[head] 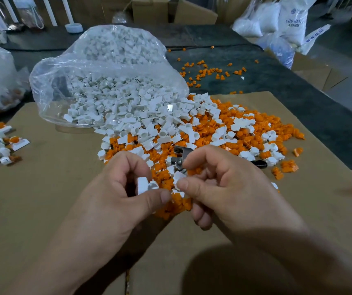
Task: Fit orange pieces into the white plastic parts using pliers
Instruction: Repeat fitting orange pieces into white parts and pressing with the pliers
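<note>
White part pinched in left hand; right hand pinches second white part. Pliers lie unheld at 12 o'clock of the hands, on orange pieces. Parts probably light, rigid, slick; best gripped by the flat tab.

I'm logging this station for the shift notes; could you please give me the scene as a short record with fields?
surface: cardboard
left hand: holds a white part
right hand: pinches a second white part
pliers: lying on the pile just beyond the right hand
bag: clear, on its side, white parts spilling out
orange pieces: loose heap mixed with white parts
fitted parts: small group at the left edge, white with orange inside
</note>
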Demonstrator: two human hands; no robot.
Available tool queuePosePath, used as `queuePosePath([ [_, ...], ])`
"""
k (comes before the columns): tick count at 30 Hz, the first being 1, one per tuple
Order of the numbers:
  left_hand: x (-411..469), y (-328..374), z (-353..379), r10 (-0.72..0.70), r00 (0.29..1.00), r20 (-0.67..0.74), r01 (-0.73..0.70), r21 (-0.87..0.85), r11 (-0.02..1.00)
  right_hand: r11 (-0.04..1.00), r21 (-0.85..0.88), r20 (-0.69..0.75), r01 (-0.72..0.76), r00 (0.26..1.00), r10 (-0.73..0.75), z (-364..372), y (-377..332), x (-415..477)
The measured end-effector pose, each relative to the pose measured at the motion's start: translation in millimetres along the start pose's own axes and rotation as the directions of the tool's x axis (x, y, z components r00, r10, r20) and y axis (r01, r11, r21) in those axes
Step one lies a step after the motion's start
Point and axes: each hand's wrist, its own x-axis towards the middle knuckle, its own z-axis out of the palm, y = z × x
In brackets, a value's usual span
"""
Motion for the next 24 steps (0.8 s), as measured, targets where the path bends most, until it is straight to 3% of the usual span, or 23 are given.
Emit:
queuePosePath([
  [5,0.9,5.1,-0.5,-0.088,0.996,0.013,0.089,-0.246,0.965,0.956,0.289,0.062,-0.04,0.998,0.023,-6.1,-3.3,1.6],
  [11,5.0,5.9,0.5,-0.005,1.0,-0.014,-0.002,-0.502,0.865,0.885,0.444,0.162,-0.138,0.984,0.072,-11.9,-5.8,3.3],
  [15,3.9,3.4,2.6,0.018,1.0,-0.019,-0.025,-0.505,0.863,0.875,0.47,0.118,-0.117,0.991,0.07,-11.5,-5.7,2.9],
  [20,1.4,2.6,8.4,0.104,0.993,-0.053,-0.117,-0.462,0.879,0.961,0.265,0.087,-0.076,0.995,0.055,-6.7,-2.2,3.3],
  [24,-1.8,5.8,12.0,0.163,0.986,-0.047,-0.168,-0.376,0.911,0.958,0.287,0.08,-0.024,0.997,0.001,-2.8,-2.8,3.2],
])
